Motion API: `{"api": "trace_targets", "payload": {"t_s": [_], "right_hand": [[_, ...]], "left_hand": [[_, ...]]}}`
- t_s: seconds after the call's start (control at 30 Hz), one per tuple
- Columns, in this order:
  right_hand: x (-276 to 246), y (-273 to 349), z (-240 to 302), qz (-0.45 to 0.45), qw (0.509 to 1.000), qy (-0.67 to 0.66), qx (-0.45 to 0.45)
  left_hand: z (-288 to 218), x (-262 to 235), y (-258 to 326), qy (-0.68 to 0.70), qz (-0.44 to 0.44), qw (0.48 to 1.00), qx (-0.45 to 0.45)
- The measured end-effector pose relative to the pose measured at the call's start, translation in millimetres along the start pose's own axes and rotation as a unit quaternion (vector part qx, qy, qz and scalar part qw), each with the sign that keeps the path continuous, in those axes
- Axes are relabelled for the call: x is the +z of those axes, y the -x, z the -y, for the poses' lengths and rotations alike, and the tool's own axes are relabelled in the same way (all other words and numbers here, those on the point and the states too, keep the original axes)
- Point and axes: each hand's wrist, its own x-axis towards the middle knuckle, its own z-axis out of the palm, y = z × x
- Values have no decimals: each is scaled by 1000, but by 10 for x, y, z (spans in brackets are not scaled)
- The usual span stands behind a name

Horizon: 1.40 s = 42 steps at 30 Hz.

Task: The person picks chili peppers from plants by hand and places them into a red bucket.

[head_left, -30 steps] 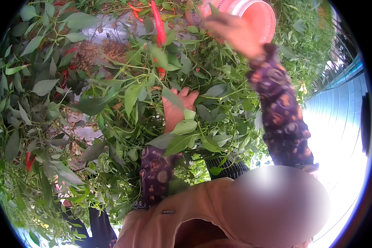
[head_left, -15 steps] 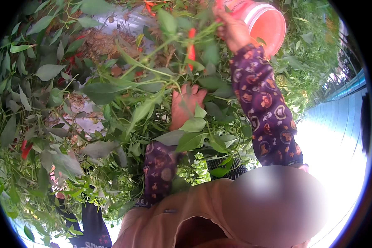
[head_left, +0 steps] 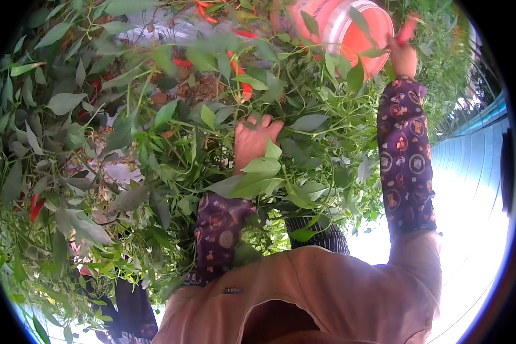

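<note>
Blurred red tapered pepper (head_left: 407, 31) gripped by right hand (head_left: 403, 56), beside round pink plastic bucket (head_left: 331, 22); left hand (head_left: 256, 140) within leafy green plant (head_left: 262, 167), grip untellable; stems best steadied gently.

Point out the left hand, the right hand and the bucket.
Left hand (head_left: 255, 143): head view, back of the hand.
Right hand (head_left: 404, 57): head view, middle, slightly blurred.
Bucket (head_left: 333, 33): head view, pale rim.

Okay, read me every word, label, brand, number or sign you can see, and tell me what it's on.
Pink bucket: printed lettering on its wall; I won't copy out its wording.
Tan garment: a small dark tag, too small to read.
Purple patterned sleeves: round motifs; any writing there is too small to tell.
I make out no other text.
</note>
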Motion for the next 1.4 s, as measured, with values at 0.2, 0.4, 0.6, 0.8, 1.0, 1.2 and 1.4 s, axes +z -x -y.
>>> {"api": "trace_targets", "payload": {"t_s": [0.2, 0.4, 0.6, 0.8, 1.0, 1.2, 1.4], "right_hand": [[63, 1151, 1331, 96, 938, -190, -272], [837, 961, 1925, 286, 925, -160, -192], [1329, 930, 2313, 392, 886, 46, -244], [1780, 429, 1694, 415, 809, -132, -395], [963, 786, 1884, 376, 777, -493, 108], [-218, 801, 1189, 102, 918, -382, -44], [108, 484, -237, 118, 983, 121, -74]], "left_hand": [[106, 16, 39, -4, -19, 1000, 1], [29, 12, 32, -15, -10, 1000, -5], [62, 27, 56, -8, 17, 1000, -11], [-29, 272, 53, 438, -61, 893, -84], [257, 458, 217, 129, 1, 983, -133], [178, 229, 199, -64, -159, 982, 75], [133, 366, 249, 246, -63, 965, -63]]}}
